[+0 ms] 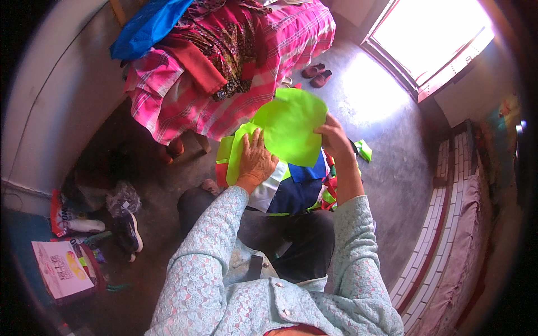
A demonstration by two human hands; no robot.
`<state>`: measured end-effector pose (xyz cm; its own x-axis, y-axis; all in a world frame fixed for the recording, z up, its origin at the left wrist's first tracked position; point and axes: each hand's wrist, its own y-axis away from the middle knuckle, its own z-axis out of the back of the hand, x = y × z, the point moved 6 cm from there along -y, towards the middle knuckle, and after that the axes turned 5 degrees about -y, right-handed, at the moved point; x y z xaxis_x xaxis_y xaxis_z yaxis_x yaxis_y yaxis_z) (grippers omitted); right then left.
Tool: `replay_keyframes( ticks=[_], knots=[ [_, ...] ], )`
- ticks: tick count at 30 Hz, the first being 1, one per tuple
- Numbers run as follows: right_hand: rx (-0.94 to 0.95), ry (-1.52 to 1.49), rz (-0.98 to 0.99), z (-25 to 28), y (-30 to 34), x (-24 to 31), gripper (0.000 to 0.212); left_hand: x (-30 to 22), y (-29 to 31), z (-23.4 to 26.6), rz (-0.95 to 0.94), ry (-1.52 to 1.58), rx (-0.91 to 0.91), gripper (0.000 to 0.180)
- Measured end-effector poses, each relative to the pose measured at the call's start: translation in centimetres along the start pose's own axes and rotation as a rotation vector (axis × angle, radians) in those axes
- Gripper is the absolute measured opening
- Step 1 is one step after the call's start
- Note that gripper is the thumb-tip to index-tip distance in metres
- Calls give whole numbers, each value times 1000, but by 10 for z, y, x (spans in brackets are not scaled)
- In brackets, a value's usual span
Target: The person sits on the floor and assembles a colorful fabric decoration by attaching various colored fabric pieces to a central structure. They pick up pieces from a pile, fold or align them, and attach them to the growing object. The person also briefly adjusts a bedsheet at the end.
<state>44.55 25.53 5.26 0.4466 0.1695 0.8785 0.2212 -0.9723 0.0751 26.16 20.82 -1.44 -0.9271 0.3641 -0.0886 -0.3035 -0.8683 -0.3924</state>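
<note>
My right hand pinches the right edge of a lime-green fabric piece with rounded corners, raised above a pile on my lap. My left hand lies with its fingers stretched out on another lime-green piece, partly under the raised one. Below both hands the pile shows navy-blue fabric, a white strip and a brighter blue patch. Red and green scraps stick out at its right side. My right fingertips are partly hidden by the fabric's edge.
Ahead stands a bed with a pink checked cover, clothes and a blue bag. Maroon shoes and a lime-green scrap lie on the floor. At left are a dark shoe and a printed bag.
</note>
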Motion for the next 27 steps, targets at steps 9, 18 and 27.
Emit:
replay_keyframes(
  ticks=[9, 18, 27],
  knots=[
    [-219, 285, -51, 40, 27, -39, 76, 7, 3, 4, 44, 62, -66, 58],
    [-645, 1352, 396, 60, 43, -22, 75, 3, 1, 4, 22, 29, -54, 58],
    [-194, 1967, 283, -11, 49, -70, 73, 1, -1, 0, 18, -3, -26, 63]
  ],
)
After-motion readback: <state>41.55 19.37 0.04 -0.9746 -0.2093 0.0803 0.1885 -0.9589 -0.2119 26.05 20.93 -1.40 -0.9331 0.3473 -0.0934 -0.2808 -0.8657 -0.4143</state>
